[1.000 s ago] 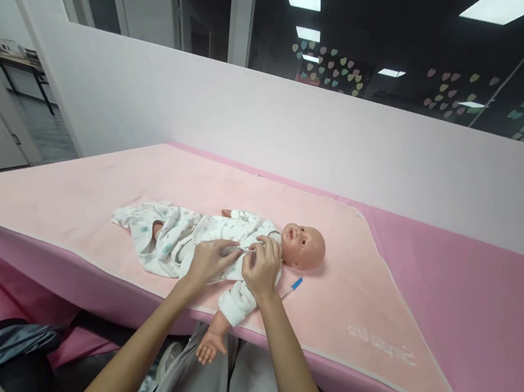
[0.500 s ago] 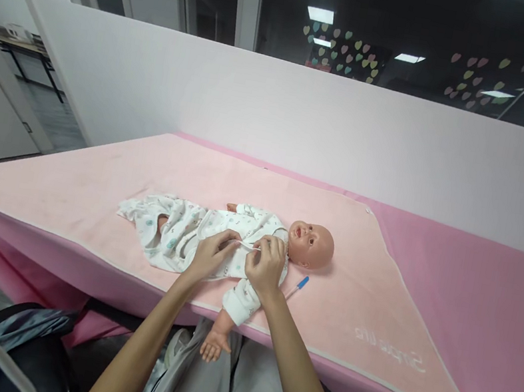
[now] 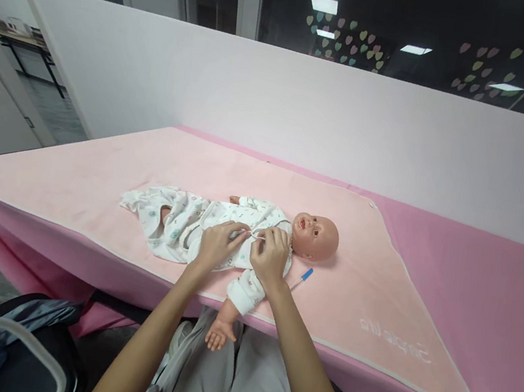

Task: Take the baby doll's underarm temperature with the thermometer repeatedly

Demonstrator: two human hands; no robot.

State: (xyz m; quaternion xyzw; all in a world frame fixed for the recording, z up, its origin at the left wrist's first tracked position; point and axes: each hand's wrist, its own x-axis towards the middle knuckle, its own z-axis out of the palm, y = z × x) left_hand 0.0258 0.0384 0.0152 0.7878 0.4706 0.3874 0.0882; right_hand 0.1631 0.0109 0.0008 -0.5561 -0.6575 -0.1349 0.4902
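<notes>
A baby doll [image 3: 315,238] lies on its back, head to the right, on a peach mat [image 3: 377,291]. It wears a white printed baby outfit [image 3: 183,209] with long sleeves. Over the doll's chest, my left hand [image 3: 219,242] pinches one end of a thin white tie string [image 3: 255,235]. My right hand [image 3: 270,255] pinches the string's other part, close to the doll's neck. Between my fingers the strings appear crossed or looped; the exact form is too small to tell. One doll arm [image 3: 222,327] hangs over the table's near edge.
A blue-capped pen [image 3: 306,274] lies beside the doll's shoulder, partly hidden by my right wrist. Pink cloth [image 3: 502,299] covers the table under the mat. A white wall [image 3: 307,109] rises behind it. A black chair [image 3: 47,347] with fabric on it stands at lower left.
The string between my hands was stretched nearly straight; now it looks crossed or looped. My hands stay over the doll's chest. The camera view has shifted slightly.
</notes>
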